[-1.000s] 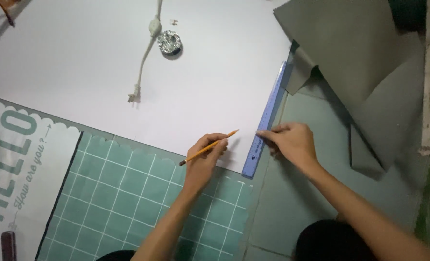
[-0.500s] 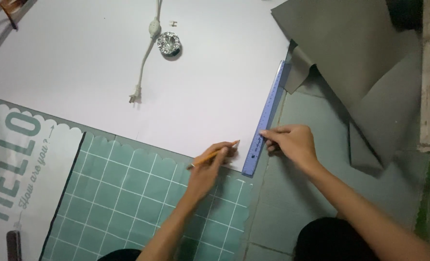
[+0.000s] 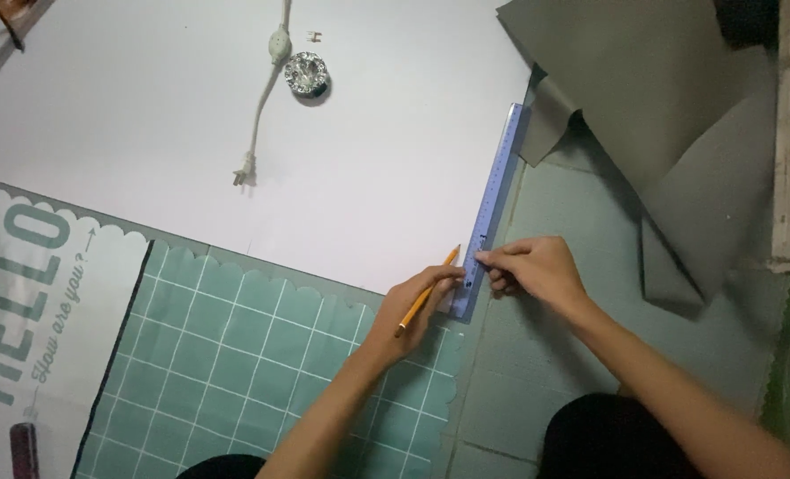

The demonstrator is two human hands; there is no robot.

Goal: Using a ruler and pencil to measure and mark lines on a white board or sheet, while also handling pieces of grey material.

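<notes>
My left hand [image 3: 405, 312] is shut on a yellow pencil [image 3: 449, 261], whose tip rests against the left edge of a blue ruler [image 3: 499, 182]. The ruler lies along the right edge of a large white sheet [image 3: 146, 115]. The fingertips of my right hand [image 3: 537, 270] press down on the ruler's near end, just right of the pencil tip. The two hands almost touch there.
A white cord with a plug [image 3: 255, 120], a round shiny object [image 3: 306, 75] and a small clip [image 3: 313, 35] lie on the sheet. Folded grey sheets [image 3: 643, 98] lie at the upper right beside a wooden frame [image 3: 785, 133]. A green grid mat [image 3: 235, 355] lies near me.
My left hand has shifted right and brought the pencil tip up against the ruler's edge. My right hand stays on the ruler's near end.
</notes>
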